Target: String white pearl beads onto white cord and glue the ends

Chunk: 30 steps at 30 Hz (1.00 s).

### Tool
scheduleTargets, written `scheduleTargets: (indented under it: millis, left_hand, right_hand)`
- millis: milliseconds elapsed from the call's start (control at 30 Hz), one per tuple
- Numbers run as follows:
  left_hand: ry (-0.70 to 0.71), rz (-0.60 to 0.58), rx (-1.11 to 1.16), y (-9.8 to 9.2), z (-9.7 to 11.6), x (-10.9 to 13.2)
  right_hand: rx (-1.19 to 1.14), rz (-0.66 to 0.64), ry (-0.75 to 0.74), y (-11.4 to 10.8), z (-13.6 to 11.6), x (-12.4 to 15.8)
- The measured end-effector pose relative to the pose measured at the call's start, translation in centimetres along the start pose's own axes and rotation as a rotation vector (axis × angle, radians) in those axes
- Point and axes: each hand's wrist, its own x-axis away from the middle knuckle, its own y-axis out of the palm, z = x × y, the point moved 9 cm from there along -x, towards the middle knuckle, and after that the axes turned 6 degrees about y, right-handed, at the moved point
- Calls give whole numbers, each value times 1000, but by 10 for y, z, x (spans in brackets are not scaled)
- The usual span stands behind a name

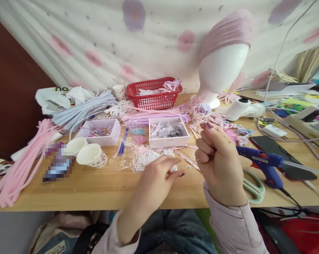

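Note:
My left hand [158,180] reaches over a clear plastic bag of white pearl beads [146,159]. Its thumb stands apart from the other fingers, and I see nothing between them; some fingertips are hidden. Raised to the right, my right hand [219,162] has its fingers curled in, with thumb and forefinger pinched together at the top. Whatever sits in that pinch is too small to make out. Behind the beads stands a white box [169,141] of clear and dark small parts. A pink measuring tape [187,159] lies between the two hands.
A blue glue gun [265,162], green-handled scissors [256,188] and a black phone [283,158] lie at the right. Paper cups [92,157] and pink pipe cleaners [21,165] are at the left. Behind stand a red basket [154,102] and a white mannequin head [221,70].

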Motion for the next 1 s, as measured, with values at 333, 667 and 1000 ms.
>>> scheduleTargets:
  millis: [333, 667, 1000]
  left_hand:
    - [-281, -177, 360, 39, -22, 2]
    - [-436, -125, 1027, 48, -27, 23]
    - [-536, -61, 1031, 54, -30, 40]
  right_hand:
    - [-114, -140, -64, 45, -16, -1]
    - [-128, -104, -69, 50, -12, -16]
    - [229, -147, -131, 36, 2, -26]
